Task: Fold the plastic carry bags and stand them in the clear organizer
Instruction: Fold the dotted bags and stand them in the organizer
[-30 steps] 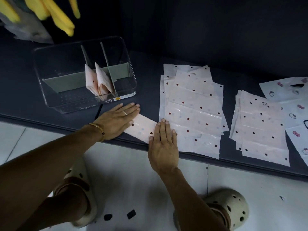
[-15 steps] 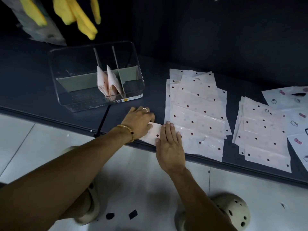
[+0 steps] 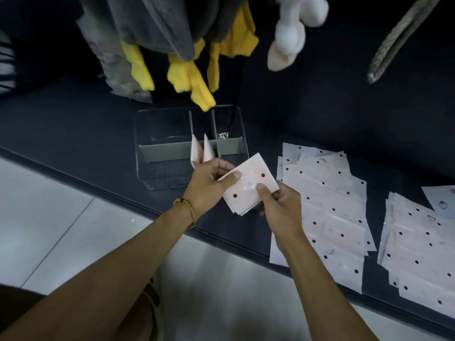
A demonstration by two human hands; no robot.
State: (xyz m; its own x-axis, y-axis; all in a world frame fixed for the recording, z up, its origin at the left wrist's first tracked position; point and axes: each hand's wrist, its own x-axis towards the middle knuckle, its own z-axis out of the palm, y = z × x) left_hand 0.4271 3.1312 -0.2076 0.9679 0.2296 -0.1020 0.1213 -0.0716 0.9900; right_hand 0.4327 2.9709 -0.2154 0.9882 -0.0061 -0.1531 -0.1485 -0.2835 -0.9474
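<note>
Both hands hold one folded pink dotted bag (image 3: 248, 187) above the dark shelf's front edge. My left hand (image 3: 209, 185) pinches its left side with the thumb on top. On the bag's lower right corner, my right hand (image 3: 280, 205) grips with the thumb on top. Just behind the hands stands the clear organizer (image 3: 172, 134) with two dividers. Two folded bags (image 3: 200, 150) stand upright inside it, in its middle section. A pile of flat dotted bags (image 3: 327, 200) lies to the right of my hands.
A second pile of dotted bags (image 3: 423, 249) lies at the far right, with printed bags (image 3: 443, 200) behind it. Grey and yellow clothes (image 3: 187, 70) and a white plush toy (image 3: 290, 35) hang above the organizer. A pale tiled floor (image 3: 49, 217) lies below the shelf edge.
The bag lay flat on the shelf under both palms; now it is folded smaller and lifted off the shelf, pinched between both hands. The camera view has tilted up and shifted left.
</note>
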